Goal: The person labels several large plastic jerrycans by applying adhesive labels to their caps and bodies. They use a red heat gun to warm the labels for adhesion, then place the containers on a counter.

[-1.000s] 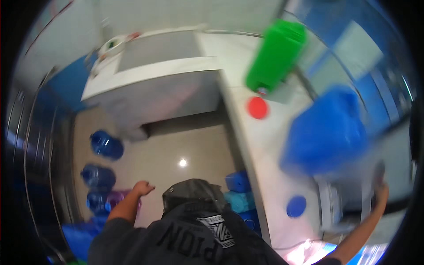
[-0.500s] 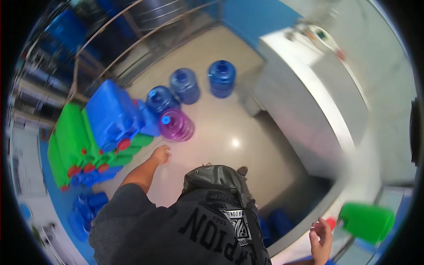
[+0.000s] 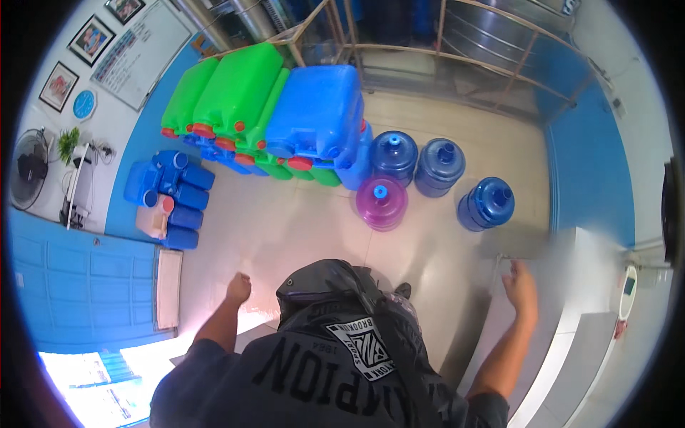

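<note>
2 hands (image 3: pixel 240 287), round translucent jugs (image 3: pixel 381 210), boxy canisters (image 3: pixel 314 107)

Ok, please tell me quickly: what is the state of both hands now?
Left hand: loosely curled, nothing seen in it; whether fully closed cannot be told.
Right hand: partly open, nothing seen in it.

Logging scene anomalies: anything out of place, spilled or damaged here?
No clear spill or damage. Mildly odd: one blue jug stands apart, to the right of two other blue jugs, and the purple jug near them is the only one that colour.
</note>
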The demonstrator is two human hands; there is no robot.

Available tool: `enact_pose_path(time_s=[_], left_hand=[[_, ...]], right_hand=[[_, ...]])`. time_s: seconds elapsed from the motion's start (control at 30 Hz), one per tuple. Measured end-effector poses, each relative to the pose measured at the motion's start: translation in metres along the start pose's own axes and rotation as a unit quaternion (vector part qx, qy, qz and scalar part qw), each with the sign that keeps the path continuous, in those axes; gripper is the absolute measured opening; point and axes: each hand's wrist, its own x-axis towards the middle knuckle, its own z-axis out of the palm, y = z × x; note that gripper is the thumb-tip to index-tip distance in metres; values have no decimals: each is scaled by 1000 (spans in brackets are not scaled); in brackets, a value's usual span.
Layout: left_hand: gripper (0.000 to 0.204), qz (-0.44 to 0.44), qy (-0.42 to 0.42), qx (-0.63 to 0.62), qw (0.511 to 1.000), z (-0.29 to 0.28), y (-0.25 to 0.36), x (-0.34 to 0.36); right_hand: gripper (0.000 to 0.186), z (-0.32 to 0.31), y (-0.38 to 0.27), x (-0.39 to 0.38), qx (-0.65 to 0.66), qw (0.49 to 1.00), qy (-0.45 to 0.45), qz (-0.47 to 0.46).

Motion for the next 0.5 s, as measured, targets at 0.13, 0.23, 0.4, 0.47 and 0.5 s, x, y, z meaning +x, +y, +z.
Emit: enact_pose_path(time_s=[0.13,0.23,0.4,0.47,0.5], left_hand=[[34,-132,-251,-86,955,51,-48,-54],[42,-64,-274,-36,959,65,-63,-42],[50,132,-304,40,943,54,-41,115],[48,207,-325,104,917,33,3,199],[41,241,-310,124,911,17,30,233]], right_hand=[[44,38,-151,85,-21,976,-31,-217],[44,96,-248,94,-14,953,-108,-284],[44,212,-310,75,62,937,-253,-231],[44,256,-301,55,111,949,-263,-133],[45,275,-291,45,89,956,-265,-85]])
